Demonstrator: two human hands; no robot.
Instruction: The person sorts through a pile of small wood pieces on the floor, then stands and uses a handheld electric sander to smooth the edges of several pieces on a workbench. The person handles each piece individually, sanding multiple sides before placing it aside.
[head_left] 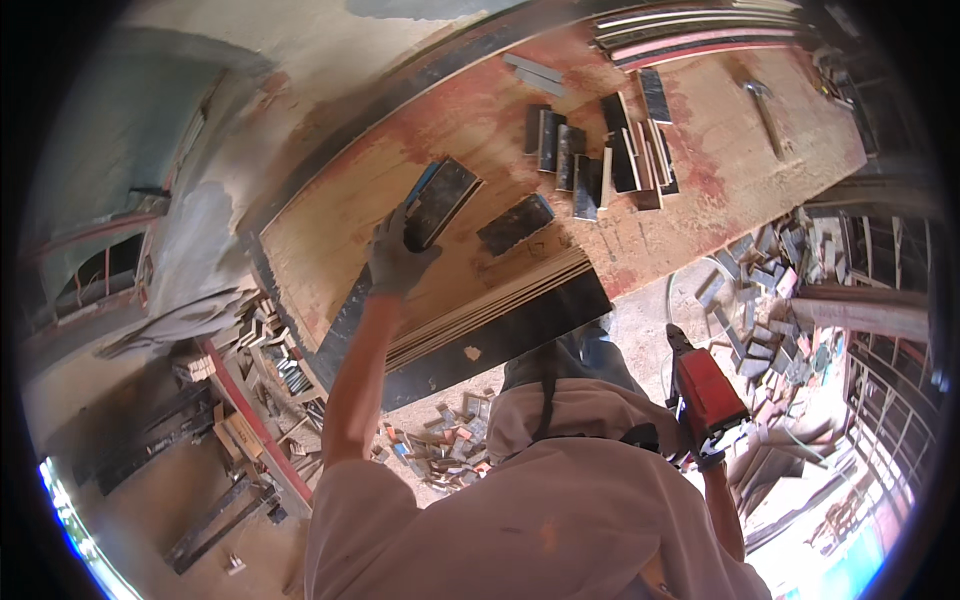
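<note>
My left hand, in a grey glove, reaches over the workbench. Its fingers and thumb close around the near end of a short stack of black-faced board pieces. Just right of this stack lies another black board piece. Low at my right side, my right hand grips a red and black power tool, held off the bench. The tool's exact kind does not show, and its body partly hides that hand.
Long boards lie stacked along the bench's near edge. More black offcuts, a hammer and long strips rest farther off on the workbench. Scrap wood piles cover the floor right and below.
</note>
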